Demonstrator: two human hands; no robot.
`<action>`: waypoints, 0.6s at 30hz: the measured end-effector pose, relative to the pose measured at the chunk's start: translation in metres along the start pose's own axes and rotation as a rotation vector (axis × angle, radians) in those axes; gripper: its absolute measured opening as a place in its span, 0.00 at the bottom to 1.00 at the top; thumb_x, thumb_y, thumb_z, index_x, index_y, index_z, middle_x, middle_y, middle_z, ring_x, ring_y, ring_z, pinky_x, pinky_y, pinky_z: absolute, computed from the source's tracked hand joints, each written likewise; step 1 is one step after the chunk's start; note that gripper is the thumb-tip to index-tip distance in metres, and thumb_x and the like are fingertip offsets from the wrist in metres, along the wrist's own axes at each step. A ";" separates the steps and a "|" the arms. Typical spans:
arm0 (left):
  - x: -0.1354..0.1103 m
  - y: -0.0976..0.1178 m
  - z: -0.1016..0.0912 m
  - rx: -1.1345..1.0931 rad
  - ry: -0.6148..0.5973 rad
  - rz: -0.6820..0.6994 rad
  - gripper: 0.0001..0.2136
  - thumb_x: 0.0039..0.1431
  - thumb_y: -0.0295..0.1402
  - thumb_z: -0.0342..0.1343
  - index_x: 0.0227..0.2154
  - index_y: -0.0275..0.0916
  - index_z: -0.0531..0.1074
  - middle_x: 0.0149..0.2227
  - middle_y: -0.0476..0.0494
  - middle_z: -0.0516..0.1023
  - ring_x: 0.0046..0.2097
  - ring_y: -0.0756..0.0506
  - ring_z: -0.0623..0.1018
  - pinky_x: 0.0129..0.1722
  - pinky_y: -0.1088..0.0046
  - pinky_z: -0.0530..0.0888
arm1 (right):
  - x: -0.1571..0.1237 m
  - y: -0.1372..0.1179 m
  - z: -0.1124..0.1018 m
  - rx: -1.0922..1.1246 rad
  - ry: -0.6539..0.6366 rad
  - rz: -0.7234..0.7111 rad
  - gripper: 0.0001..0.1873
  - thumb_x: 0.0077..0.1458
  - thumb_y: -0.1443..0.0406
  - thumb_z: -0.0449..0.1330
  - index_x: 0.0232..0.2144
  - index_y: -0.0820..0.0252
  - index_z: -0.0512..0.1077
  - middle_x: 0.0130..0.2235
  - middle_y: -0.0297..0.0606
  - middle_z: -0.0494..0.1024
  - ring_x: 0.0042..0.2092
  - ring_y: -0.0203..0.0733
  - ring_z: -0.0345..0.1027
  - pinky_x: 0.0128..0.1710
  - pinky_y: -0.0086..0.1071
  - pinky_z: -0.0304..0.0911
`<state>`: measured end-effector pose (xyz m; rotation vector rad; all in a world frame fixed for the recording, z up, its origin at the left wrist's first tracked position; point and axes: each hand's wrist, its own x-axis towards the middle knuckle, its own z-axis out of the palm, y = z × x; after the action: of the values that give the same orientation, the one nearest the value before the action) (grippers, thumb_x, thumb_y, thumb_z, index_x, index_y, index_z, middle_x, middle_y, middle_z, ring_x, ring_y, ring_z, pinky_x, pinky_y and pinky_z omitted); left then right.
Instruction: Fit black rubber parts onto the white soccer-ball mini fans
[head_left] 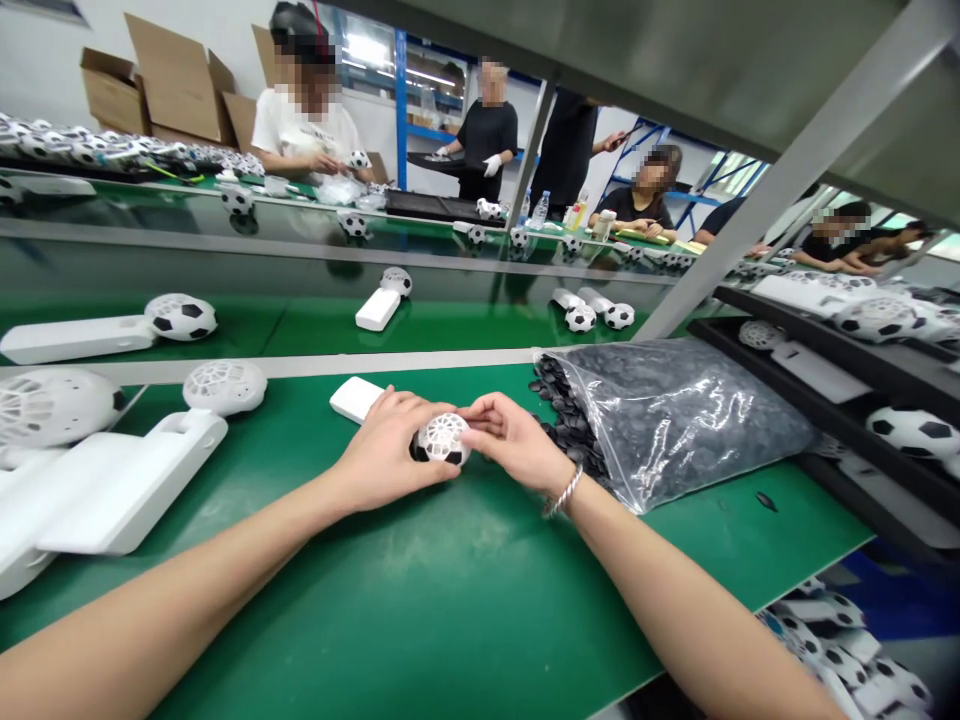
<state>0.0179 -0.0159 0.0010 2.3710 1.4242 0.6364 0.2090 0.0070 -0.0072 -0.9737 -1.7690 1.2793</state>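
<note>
A small hand fan with a white handle (355, 398) and a soccer-ball-shaped head (442, 439) lies on the green mat (420, 590). My left hand (390, 445) is wrapped round the head, fingers closed on it. My right hand (510, 440) pinches at the head's right side with thumb and fingers together; what is between them is too small to see. A clear plastic bag of small black pieces (667, 410) lies open just right of my right hand, some pieces spilled at its mouth.
Two white fans (112, 480) lie at the left of the mat. More soccer-ball fans (180, 318) lie on the conveyor belt (450, 325) behind. Black trays with fans (885, 320) stand at the right. Several people work across the belt.
</note>
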 end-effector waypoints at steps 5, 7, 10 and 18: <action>-0.001 -0.003 -0.007 -0.032 -0.011 -0.030 0.29 0.41 0.52 0.57 0.44 0.40 0.64 0.45 0.42 0.69 0.49 0.38 0.64 0.54 0.54 0.55 | 0.006 0.002 -0.035 -0.483 0.286 -0.100 0.04 0.49 0.64 0.58 0.30 0.59 0.70 0.34 0.35 0.71 0.35 0.36 0.64 0.37 0.33 0.62; -0.001 -0.004 -0.010 -0.028 -0.026 -0.039 0.26 0.43 0.51 0.56 0.44 0.42 0.65 0.46 0.42 0.68 0.51 0.37 0.62 0.52 0.56 0.59 | 0.005 0.004 -0.039 -0.652 0.216 -0.119 0.02 0.48 0.65 0.59 0.27 0.58 0.72 0.31 0.35 0.71 0.35 0.37 0.64 0.38 0.34 0.61; -0.003 -0.003 -0.009 -0.039 -0.080 -0.048 0.26 0.47 0.48 0.54 0.49 0.47 0.62 0.52 0.43 0.64 0.57 0.36 0.55 0.54 0.55 0.57 | 0.003 0.007 -0.032 -0.819 0.081 -0.129 0.04 0.48 0.65 0.61 0.30 0.57 0.74 0.32 0.36 0.71 0.37 0.40 0.63 0.41 0.36 0.59; -0.006 0.000 0.001 -0.202 -0.052 -0.041 0.26 0.46 0.39 0.57 0.50 0.43 0.61 0.56 0.42 0.59 0.62 0.38 0.47 0.56 0.58 0.58 | 0.004 0.007 -0.024 -1.049 0.032 -0.160 0.08 0.54 0.69 0.54 0.31 0.58 0.73 0.32 0.40 0.72 0.37 0.42 0.63 0.40 0.36 0.58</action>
<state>0.0160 -0.0216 -0.0013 2.1810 1.3164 0.6692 0.2292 0.0221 -0.0078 -1.3181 -2.4541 0.1448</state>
